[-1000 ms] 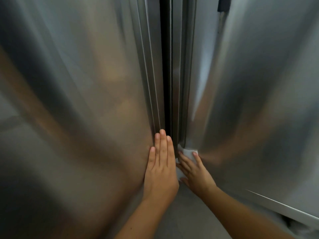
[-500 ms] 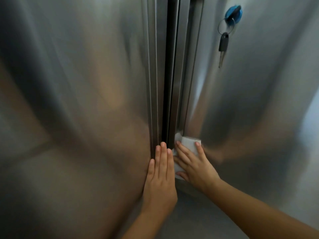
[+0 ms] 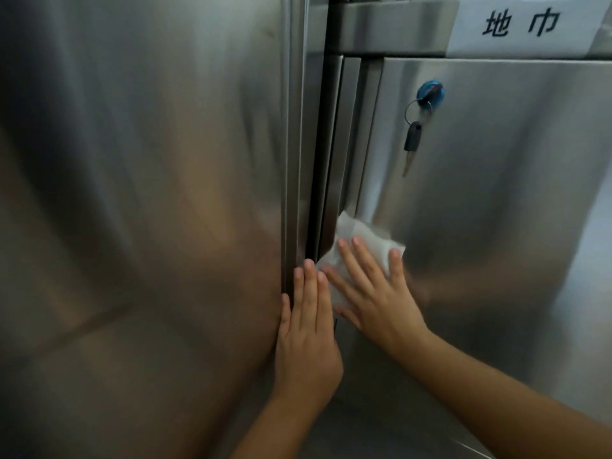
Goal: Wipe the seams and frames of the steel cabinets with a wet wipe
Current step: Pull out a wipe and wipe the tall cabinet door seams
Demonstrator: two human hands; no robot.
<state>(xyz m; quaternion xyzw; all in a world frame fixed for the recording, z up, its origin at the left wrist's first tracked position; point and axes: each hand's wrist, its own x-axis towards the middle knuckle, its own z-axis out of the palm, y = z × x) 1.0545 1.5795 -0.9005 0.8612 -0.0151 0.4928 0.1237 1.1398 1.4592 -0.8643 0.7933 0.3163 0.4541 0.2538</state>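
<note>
Two steel cabinets stand side by side, the left cabinet (image 3: 149,193) and the right cabinet door (image 3: 496,226), with a dark vertical seam (image 3: 314,160) between their frames. My right hand (image 3: 374,293) presses a white wet wipe (image 3: 364,236) flat with spread, straight fingers against the left edge of the right door, just beside the seam. My left hand (image 3: 306,329) lies flat with straight fingers on the right edge of the left cabinet, its fingertips at the seam and touching the wipe's lower left side.
A blue lock (image 3: 430,91) with a key ring and a hanging black key (image 3: 412,137) sits on the right door above the wipe. A white paper label (image 3: 526,24) with black characters is stuck on the frame bar at the top right.
My right hand has slid the wipe upward along the door edge and spread out flatter. The view has risen, bringing the lock and label into sight. My left hand stays flat beside the seam.
</note>
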